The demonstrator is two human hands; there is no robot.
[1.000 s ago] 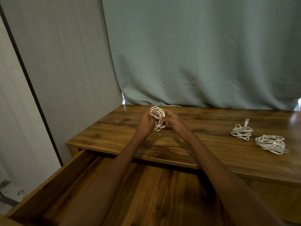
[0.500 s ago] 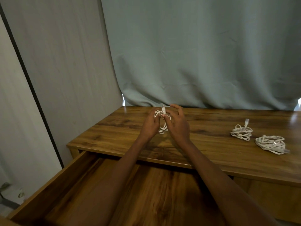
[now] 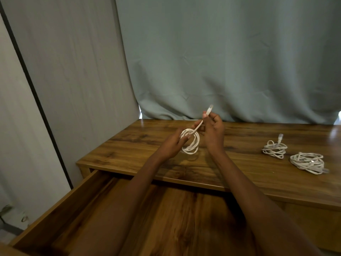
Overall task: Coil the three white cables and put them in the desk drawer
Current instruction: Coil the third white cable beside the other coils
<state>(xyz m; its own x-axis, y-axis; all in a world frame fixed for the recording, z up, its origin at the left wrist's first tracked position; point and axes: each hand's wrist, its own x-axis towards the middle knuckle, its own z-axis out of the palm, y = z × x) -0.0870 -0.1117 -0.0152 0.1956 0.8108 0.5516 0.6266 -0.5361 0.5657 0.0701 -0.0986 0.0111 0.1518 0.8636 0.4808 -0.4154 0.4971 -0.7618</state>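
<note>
Above the wooden desk (image 3: pixel 140 145), my left hand (image 3: pixel 172 143) holds a small white cable coil (image 3: pixel 192 143) by its left side. My right hand (image 3: pixel 214 130) pinches that cable's free end, and the plug sticks up above my fingers. Two more white cables lie on the desk at the right: a small bundle (image 3: pixel 275 148) with its plug standing up, and a larger loose coil (image 3: pixel 308 162) beyond it. The desk drawer (image 3: pixel 60 204) is pulled out below my forearms, and I see nothing inside it.
A grey-green curtain (image 3: pixel 221 61) hangs behind the desk. A pale wall panel (image 3: pixel 64 71) with a dark strip stands at the left. The drawer's left wall runs toward the lower left corner.
My right hand has drawn the cable's plug end up and away from the coil. My hands have parted slightly, and the coil now hangs as an open loop from my left hand.
</note>
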